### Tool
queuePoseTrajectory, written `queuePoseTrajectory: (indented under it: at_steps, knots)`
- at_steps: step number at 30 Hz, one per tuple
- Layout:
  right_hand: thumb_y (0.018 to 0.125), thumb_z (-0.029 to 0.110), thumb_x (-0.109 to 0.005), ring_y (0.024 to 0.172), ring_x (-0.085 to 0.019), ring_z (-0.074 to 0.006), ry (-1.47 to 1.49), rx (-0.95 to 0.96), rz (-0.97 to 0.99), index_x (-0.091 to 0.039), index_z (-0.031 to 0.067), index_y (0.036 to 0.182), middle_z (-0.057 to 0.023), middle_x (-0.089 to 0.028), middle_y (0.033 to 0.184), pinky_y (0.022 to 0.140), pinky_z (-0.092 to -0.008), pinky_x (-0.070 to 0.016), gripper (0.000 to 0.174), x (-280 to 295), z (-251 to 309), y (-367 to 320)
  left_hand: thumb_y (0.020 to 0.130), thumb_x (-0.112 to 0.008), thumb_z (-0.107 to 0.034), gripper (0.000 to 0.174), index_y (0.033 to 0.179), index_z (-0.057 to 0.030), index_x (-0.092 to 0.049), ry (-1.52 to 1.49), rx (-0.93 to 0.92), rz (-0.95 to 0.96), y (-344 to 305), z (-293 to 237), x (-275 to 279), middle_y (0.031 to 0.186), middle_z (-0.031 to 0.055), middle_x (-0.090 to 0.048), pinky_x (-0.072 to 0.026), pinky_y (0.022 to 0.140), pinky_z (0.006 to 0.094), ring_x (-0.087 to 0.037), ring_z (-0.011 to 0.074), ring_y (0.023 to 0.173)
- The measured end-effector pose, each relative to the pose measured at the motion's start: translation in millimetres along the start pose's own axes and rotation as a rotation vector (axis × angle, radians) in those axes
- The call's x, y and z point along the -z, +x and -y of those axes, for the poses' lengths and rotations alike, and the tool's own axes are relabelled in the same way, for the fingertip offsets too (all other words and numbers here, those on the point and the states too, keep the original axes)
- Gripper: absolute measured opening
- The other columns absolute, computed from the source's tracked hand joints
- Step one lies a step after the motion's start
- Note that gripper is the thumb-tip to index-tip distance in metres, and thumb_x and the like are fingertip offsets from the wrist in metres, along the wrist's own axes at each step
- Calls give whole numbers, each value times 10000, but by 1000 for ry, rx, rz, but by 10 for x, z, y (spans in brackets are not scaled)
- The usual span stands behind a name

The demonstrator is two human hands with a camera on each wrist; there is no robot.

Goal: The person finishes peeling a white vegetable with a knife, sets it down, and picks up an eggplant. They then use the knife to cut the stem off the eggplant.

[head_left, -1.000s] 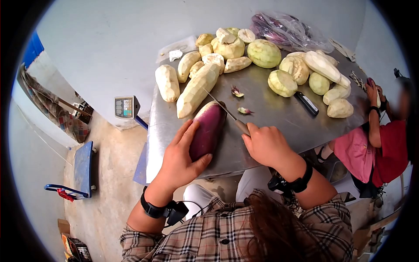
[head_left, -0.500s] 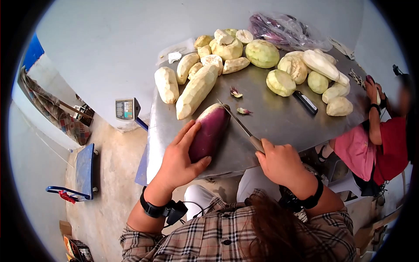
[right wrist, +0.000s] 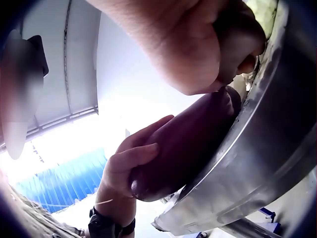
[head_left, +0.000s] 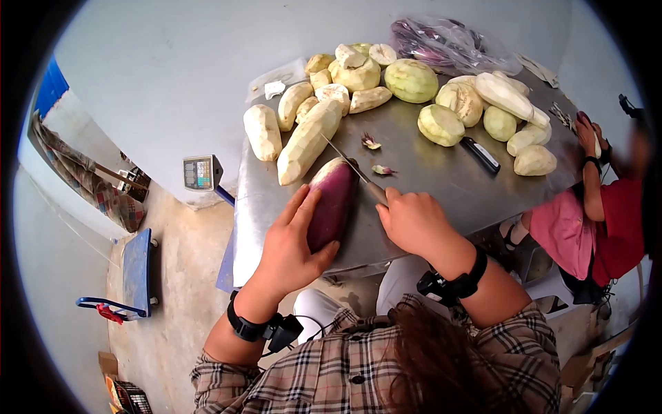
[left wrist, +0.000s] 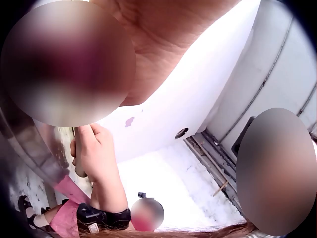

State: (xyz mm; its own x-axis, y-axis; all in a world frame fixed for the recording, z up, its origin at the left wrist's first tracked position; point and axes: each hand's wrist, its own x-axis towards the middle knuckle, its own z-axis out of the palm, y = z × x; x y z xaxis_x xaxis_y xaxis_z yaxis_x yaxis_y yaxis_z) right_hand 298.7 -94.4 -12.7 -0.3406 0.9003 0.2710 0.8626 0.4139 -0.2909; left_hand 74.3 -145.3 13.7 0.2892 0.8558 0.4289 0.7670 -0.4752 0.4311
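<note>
Forward again goes the right hand (head_left: 417,224): half a second ago it was drawn back toward the body, near the worktop's front edge, and now it sits close beside the eggplant (head_left: 331,200). The knife (head_left: 357,172) has gone with it, so the blade reaches out past the far, pale end of the eggplant instead of lying across it. A second ago the hand was in nearly this same place. I judge this to be one back-and-forth stroke of peeling, with the purple skin still covering almost the whole eggplant.

Right-hand fingers (head_left: 396,207) are curled tight round the knife handle, knuckles up, leaving no gap. The left hand (head_left: 293,245) has hardly shifted. It grips the near end of the eggplant, with its fingers laid long along the upper side and its thumb hooked round the right flank. The right wrist view shows them wrapping the rounded end, which juts over the worktop's (head_left: 427,186) front edge.

Just beyond the blade lie two small purple scraps (head_left: 372,143). Farther back, peeled eggplants (head_left: 303,141) are heaped across the worktop, with a second knife (head_left: 480,154) lying among them on the right. At the far edge sits a plastic bag (head_left: 448,45) holding purple things.
</note>
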Motion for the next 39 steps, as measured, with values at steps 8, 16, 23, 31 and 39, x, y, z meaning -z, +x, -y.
queuePoseTrajectory:
  at_steps: [8, 16, 23, 31, 39]
  knots:
    - [907, 288, -609, 637, -629, -425, 19, 13, -39, -569, 22, 841, -203, -636, 666, 616, -509, -515, 277, -7, -63, -49, 677, -772, -173, 811, 1403, -22, -444, 5, 20, 28, -2, -21, 26, 1430, 252, -440, -463, 1005, 414, -531, 416, 1215]
    - [914, 297, -605, 603, -653, -374, -80, 1, 42, -574, 23, 825, -171, -626, 602, 591, -457, -540, 289, 202, -133, -462, 673, -774, -165, 808, 1401, -26, -450, -16, -8, 53, -2, -25, 34, 1434, 252, -435, -463, 1001, 415, -531, 423, 1208]
    - [906, 264, -606, 663, -633, -433, -6, 4, -7, -587, 5, 827, -217, -642, 691, 630, -514, -520, 271, 54, -63, -81, 677, -768, -155, 804, 1397, -6, -442, 27, 2, 27, -8, -53, -35, 1420, 278, -431, -455, 1006, 424, -525, 450, 1197]
    - [915, 309, -587, 744, -672, -394, 34, -98, 57, -676, 22, 879, -202, -682, 769, 706, -479, -546, 303, 49, 28, 132, 684, -762, -165, 795, 1388, 15, -437, 19, -12, 15, 1, -34, -61, 1411, 305, -423, -451, 1008, 434, -516, 461, 1199]
    - [929, 299, -570, 729, -666, -397, -40, -21, 72, -648, -5, 857, -207, -678, 769, 697, -480, -538, 322, 135, -64, -49, 683, -761, -164, 799, 1394, -3, -436, -39, 44, 37, 18, -27, -9, 1427, 279, -422, -456, 1007, 428, -524, 442, 1199]
